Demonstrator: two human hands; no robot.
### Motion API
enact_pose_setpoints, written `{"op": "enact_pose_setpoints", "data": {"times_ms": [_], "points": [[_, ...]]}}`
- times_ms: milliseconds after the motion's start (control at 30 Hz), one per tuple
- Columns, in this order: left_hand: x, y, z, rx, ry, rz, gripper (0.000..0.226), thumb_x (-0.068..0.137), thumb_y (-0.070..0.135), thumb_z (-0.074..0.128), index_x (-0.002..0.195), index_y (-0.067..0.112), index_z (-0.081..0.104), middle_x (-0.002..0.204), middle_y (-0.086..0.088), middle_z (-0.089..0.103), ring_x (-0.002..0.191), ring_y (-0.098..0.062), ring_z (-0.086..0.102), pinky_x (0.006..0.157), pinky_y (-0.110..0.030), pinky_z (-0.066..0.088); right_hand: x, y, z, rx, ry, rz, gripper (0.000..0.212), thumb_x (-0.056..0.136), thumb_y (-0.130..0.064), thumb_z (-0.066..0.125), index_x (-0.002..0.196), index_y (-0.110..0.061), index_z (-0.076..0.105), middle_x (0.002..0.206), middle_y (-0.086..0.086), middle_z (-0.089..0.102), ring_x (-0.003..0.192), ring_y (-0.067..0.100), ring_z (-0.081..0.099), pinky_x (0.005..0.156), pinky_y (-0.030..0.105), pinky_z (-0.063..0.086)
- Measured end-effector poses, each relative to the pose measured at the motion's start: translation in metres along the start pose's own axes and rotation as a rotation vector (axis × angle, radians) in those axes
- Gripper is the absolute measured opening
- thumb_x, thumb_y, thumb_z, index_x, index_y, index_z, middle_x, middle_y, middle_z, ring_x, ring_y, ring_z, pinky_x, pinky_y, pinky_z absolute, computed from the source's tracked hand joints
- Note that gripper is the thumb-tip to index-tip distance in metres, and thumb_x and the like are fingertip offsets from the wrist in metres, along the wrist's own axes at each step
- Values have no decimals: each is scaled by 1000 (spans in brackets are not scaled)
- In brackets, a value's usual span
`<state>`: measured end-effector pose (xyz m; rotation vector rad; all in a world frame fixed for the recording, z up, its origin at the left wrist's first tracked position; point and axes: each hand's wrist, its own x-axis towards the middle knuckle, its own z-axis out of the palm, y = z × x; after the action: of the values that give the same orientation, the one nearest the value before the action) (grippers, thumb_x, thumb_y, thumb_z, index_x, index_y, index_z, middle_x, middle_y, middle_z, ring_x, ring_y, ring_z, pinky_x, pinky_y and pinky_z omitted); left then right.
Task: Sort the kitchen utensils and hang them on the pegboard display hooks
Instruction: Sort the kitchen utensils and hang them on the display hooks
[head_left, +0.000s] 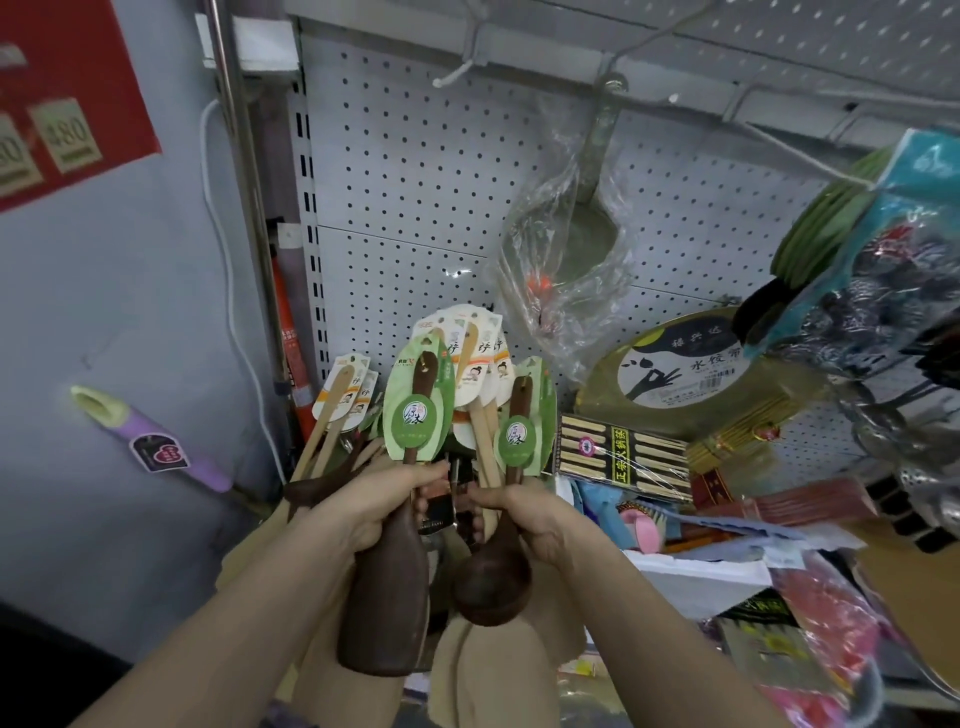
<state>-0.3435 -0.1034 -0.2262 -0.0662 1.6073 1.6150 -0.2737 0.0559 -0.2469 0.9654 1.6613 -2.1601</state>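
Right up close, both hands are full. The left hand (379, 501) is curled round the handle of a dark brown spatula (384, 597), blade hanging down. The right hand (530, 514) grips a dark brown spoon (493, 577) the same way, bowl down. Each one has a green card (415, 410) at its top end, which I'd guess is where the hang hole is.

Wedged between the two fists are some pale wooden spatulas (483, 364) on white cards, plus something metal I can't make out. So it's one big bouquet, not sorted yet.

That's my worry, honestly. To free one piece, a hand has to loosen, and then the rest of the bunch could slide out. The cards overlap too, so pulling one might snag or tear its neighbour.

Anything dropped lands in the mess just behind: a chopsticks pack (623, 457), a round mat (680, 374) and loose packets.

Further back is the pegboard (405, 171). A bagged ladle (587, 228) dangles in the middle of it, and a bare hook (464, 65) sits high up. Reaching up there with an armful looks like the fumble waiting to happen.
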Motion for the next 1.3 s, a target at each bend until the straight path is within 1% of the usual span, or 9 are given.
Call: {"op": "enact_pose_setpoints", "data": {"times_ms": [100, 300, 400, 700, 833, 1000, 1133, 1200, 1300], "points": [[-11, -2, 24, -63, 6, 26, 14, 90, 13, 63, 78, 11, 57, 57, -1, 44, 40, -8, 40, 44, -20, 32, -17, 3, -20, -71, 57, -63, 15, 87, 4, 65, 101, 7, 63, 67, 14, 58, 48, 18, 55, 48, 27, 53], [-28, -20, 85, -70, 60, 68, 29, 87, 0, 59, 65, 15, 48, 55, -2, 36, 37, -8, 30, 43, -18, 27, -63, 20, -75, -113, 164, -64, 14, 88, 9, 58, 76, 2, 56, 54, 13, 54, 40, 20, 52, 45, 28, 49], [-41, -41, 127, -49, 90, 104, 31, 84, -3, 59, 65, 17, 45, 48, 4, 35, 36, -7, 30, 46, -19, 26, -96, 40, -113, -61, 203, -39, 14, 85, 1, 66, 93, 0, 54, 61, 13, 57, 45, 21, 56, 49, 31, 50], [-77, -129, 272, -14, -95, 1, 32, 85, 0, 60, 63, 16, 43, 45, 3, 34, 36, -11, 34, 43, -21, 30, -212, 114, -242, 65, 344, -29, 10, 90, 1, 63, 84, 0, 56, 58, 11, 56, 47, 20, 55, 52, 31, 53], [-89, -163, 338, 104, -149, 2, 25, 82, 2, 67, 67, 11, 50, 46, -3, 42, 41, -16, 39, 51, -24, 33, -266, 144, -298, 103, 473, -35, 12, 87, 0, 68, 96, 5, 62, 59, 12, 63, 45, 20, 59, 46, 27, 51], [-114, -199, 427, 140, -312, -30, 17, 82, 2, 70, 70, 6, 58, 43, -3, 53, 32, -9, 46, 38, -15, 37, -326, 183, -365, 222, 543, -35, 14, 89, -4, 67, 98, 4, 60, 65, 16, 65, 56, 25, 62, 56, 36, 55], [-130, -221, 493, 158, -497, -160, 23, 80, 12, 75, 97, -3, 69, 74, -13, 68, 58, -17, 61, 51, -23, 49, -375, 201, -409, 324, 604, -69, 12, 94, -10, 64, 91, 2, 68, 71, 15, 70, 57, 23, 65, 54, 33, 57], [-138, -232, 529, 168, -593, -178, 19, 77, 8, 75, 93, 1, 69, 72, -13, 71, 58, -17, 66, 52, -25, 54, -395, 209, -431, 404, 626, -89, 15, 94, -13, 64, 101, 0, 68, 76, 13, 73, 59, 22, 69, 54, 31, 56], [-146, -242, 578, 166, -726, -223, 30, 75, 6, 75, 104, 1, 69, 94, -21, 73, 83, -27, 69, 82, -42, 58, -410, 215, -460, 546, 633, -150, 22, 98, -18, 58, 111, -2, 68, 84, 11, 75, 65, 19, 72, 58, 29, 58]]}}
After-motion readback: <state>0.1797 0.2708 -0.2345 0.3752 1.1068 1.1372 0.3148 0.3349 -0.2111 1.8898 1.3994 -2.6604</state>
